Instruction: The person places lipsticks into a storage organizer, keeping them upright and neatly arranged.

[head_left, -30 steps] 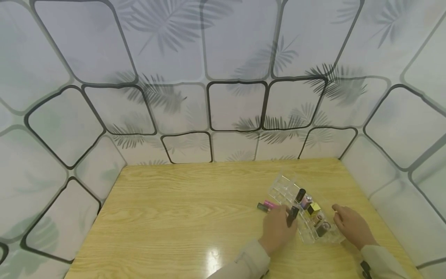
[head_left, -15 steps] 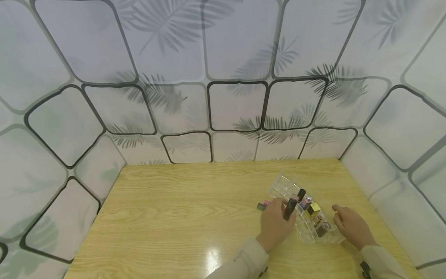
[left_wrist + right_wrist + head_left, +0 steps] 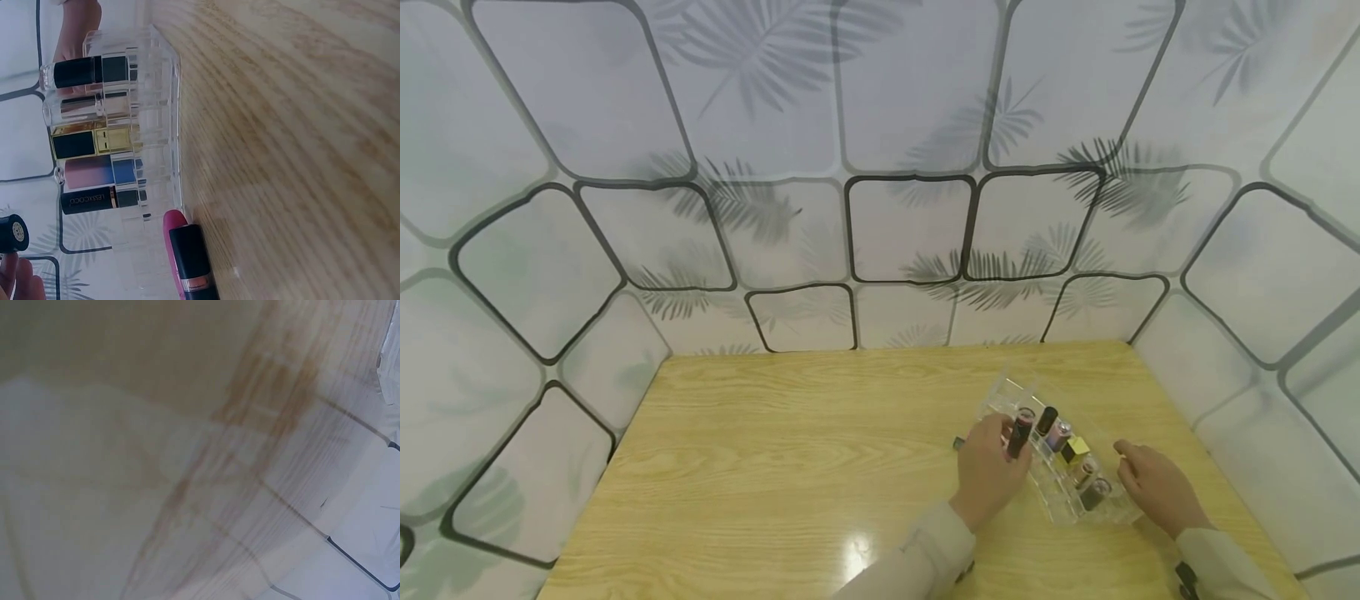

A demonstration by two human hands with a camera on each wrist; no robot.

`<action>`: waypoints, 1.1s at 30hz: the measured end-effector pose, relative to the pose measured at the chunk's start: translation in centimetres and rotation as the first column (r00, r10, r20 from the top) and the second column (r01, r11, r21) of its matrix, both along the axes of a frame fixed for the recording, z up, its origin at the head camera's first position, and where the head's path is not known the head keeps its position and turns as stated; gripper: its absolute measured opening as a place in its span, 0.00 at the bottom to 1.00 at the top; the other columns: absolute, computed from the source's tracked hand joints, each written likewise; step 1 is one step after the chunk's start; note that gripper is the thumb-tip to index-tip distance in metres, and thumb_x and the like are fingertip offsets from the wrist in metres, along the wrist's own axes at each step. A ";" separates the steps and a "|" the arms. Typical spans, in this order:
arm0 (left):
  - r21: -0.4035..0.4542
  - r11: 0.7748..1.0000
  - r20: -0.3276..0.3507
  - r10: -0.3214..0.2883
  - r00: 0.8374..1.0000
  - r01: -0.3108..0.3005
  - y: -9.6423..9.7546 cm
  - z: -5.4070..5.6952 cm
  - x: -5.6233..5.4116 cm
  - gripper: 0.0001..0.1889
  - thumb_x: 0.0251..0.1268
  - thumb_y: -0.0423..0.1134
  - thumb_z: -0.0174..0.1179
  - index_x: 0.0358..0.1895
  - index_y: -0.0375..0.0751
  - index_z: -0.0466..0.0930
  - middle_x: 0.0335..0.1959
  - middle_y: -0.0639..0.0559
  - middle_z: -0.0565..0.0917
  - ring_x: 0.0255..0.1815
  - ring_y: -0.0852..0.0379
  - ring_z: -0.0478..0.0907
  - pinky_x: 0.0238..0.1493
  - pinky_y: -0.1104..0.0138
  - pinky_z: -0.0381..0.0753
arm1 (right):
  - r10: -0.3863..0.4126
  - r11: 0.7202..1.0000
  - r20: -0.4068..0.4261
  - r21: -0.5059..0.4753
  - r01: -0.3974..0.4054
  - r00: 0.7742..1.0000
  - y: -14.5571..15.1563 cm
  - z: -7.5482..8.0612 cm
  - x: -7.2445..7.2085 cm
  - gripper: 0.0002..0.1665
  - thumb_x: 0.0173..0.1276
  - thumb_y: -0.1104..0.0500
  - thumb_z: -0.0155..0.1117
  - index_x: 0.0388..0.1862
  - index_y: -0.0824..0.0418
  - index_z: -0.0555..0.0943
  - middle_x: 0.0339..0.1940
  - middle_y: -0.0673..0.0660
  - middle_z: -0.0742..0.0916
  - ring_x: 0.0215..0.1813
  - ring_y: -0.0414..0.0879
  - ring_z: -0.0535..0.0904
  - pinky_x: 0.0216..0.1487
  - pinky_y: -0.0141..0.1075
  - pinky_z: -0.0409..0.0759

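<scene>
My left hand [image 3: 992, 471] grips an upright black lipstick [image 3: 1020, 433] above the left edge of a clear acrylic lipstick organizer [image 3: 1056, 500]. In the left wrist view, the round end of that lipstick [image 3: 14, 233] shows above curled fingertips. A row of several lipsticks stands in the organizer, among them a pink-and-blue one [image 3: 94, 172] and a gold-and-black one [image 3: 75, 144]. Beside the organizer's far side my right hand [image 3: 1161, 487] rests with loosely bent fingers; whether it touches the plastic cannot be told. The right wrist view shows neither hand nor lipstick.
On the wooden table [image 3: 760, 467], a black lipstick [image 3: 190, 250] and a pink tube [image 3: 174, 222] lie beside the organizer, mostly hidden behind my left hand in the head view. Patterned cloth walls [image 3: 910, 225] enclose the table's back and sides.
My left hand has moved slightly up and left in the head view, carrying the black lipstick, which now stands more upright. The right hand and organizer have stayed put.
</scene>
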State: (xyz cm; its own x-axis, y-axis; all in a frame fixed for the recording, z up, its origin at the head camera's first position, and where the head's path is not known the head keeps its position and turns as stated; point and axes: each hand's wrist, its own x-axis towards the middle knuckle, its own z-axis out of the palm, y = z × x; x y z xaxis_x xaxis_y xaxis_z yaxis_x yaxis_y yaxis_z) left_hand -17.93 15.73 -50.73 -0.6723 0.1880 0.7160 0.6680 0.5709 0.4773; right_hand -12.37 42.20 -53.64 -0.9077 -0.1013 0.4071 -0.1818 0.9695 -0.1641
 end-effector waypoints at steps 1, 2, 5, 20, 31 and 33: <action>-0.005 1.000 -0.006 0.002 1.000 -0.002 0.0 0.0 -0.1 0.17 0.45 0.42 0.69 0.38 0.44 0.74 0.25 0.57 0.78 0.22 0.69 0.70 0.24 0.86 0.60 | 0.000 1.000 -0.006 0.002 0.000 1.000 0.0 0.0 0.0 0.11 0.57 0.68 0.55 0.40 0.65 0.78 0.23 0.51 0.81 0.22 0.34 0.65 0.22 0.33 0.67; -0.012 1.000 -0.009 0.005 1.000 -0.006 0.1 0.0 -0.3 0.17 0.45 0.42 0.69 0.38 0.44 0.74 0.26 0.57 0.78 0.23 0.69 0.71 0.24 0.86 0.60 | 0.002 1.000 -0.013 0.004 -0.001 1.000 0.0 0.0 -0.1 0.11 0.57 0.68 0.55 0.39 0.65 0.78 0.23 0.52 0.81 0.22 0.34 0.65 0.22 0.33 0.68; -0.034 0.999 -0.006 0.011 1.000 -0.011 0.3 0.3 -0.8 0.17 0.46 0.43 0.69 0.38 0.44 0.73 0.26 0.56 0.78 0.24 0.67 0.72 0.24 0.85 0.61 | 0.007 1.000 -0.040 0.008 -0.007 0.999 0.1 0.0 -0.1 0.11 0.55 0.68 0.56 0.39 0.66 0.78 0.22 0.52 0.81 0.22 0.35 0.66 0.23 0.34 0.69; -0.196 0.980 0.178 0.012 0.984 0.024 2.4 1.7 -5.0 0.14 0.54 0.47 0.65 0.41 0.47 0.75 0.30 0.58 0.81 0.27 0.67 0.75 0.22 0.83 0.66 | -0.008 1.000 -0.001 -0.008 0.008 1.000 0.1 -0.1 0.0 0.11 0.58 0.68 0.56 0.40 0.65 0.78 0.28 0.55 0.84 0.24 0.42 0.73 0.27 0.40 0.74; -0.271 0.962 0.210 0.028 0.977 0.030 4.6 0.4 -6.4 0.15 0.53 0.49 0.66 0.40 0.47 0.76 0.29 0.59 0.82 0.26 0.67 0.75 0.21 0.81 0.67 | 0.002 1.000 -0.030 -0.008 -0.002 1.000 0.0 0.0 0.0 0.11 0.56 0.68 0.56 0.39 0.65 0.79 0.27 0.55 0.84 0.23 0.40 0.72 0.25 0.36 0.72; -0.287 0.958 0.214 0.038 0.976 0.026 4.9 0.1 -6.5 0.15 0.54 0.49 0.66 0.40 0.48 0.76 0.29 0.59 0.83 0.26 0.67 0.76 0.21 0.81 0.68 | 0.003 1.000 -0.037 -0.006 -0.004 0.999 0.0 0.0 -0.1 0.11 0.56 0.68 0.56 0.39 0.65 0.79 0.27 0.55 0.84 0.23 0.40 0.72 0.25 0.36 0.72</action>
